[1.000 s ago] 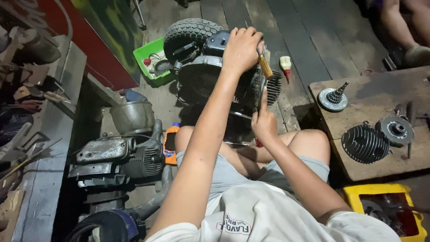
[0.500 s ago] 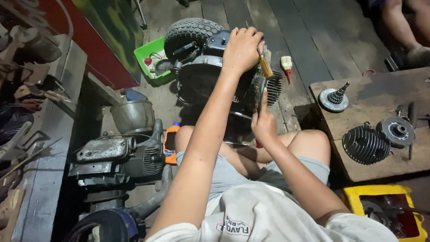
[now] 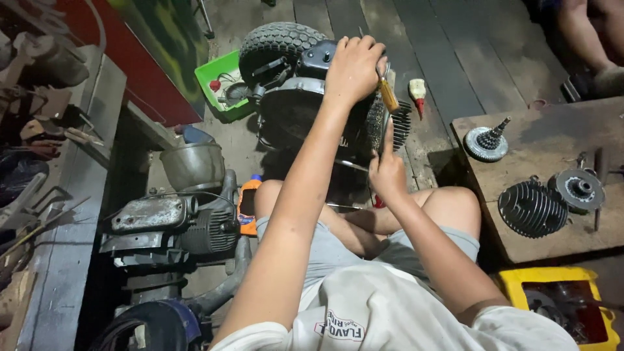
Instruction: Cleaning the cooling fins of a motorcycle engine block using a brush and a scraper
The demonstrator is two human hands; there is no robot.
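Working a tool on a small engine on the floor, just ahead of the knees.

L hand was fisted on a yellow-handled tool; R hand loosely closed, forefinger against the finned cylinder. Best done w/ the tool kept square and the engine steadied.

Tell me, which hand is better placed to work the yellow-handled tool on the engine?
Left, probably. The left hand already grips the yellow-handled tool at the top of the engine. The right hand sits lower, with just one raised finger against the cooling fins.
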